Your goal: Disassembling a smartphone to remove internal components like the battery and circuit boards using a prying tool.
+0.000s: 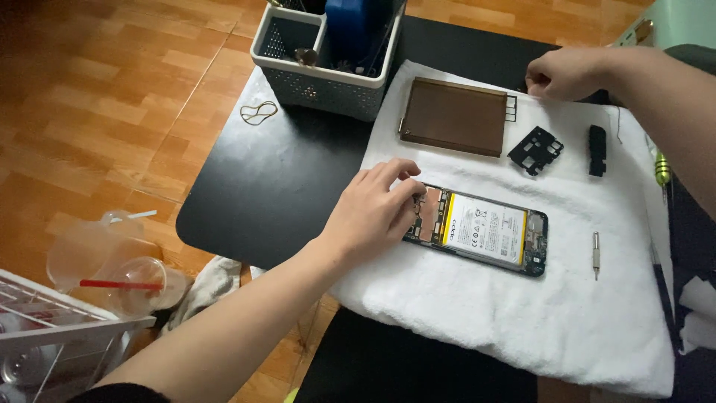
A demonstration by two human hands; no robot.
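Note:
An opened phone (488, 233) with its white battery showing lies on a white towel (522, 313). My left hand (369, 213) rests on the phone's left end, fingers curled over its circuit board. My right hand (563, 72) is at the towel's far edge, fingers pinched together beside a thin black card tray (511, 107); whether it grips something I cannot tell. The brown back cover (453, 116) lies face down behind the phone. A black plastic frame piece (535, 149) and a small black part (597, 150) lie to its right.
A screwdriver bit (595, 254) lies on the towel right of the phone. A grey basket (328, 52) with tools stands at the back of the black table (276, 179), a rubber band (258, 113) beside it. Plastic cups (119, 269) and a wire rack (52, 336) sit on the floor at left.

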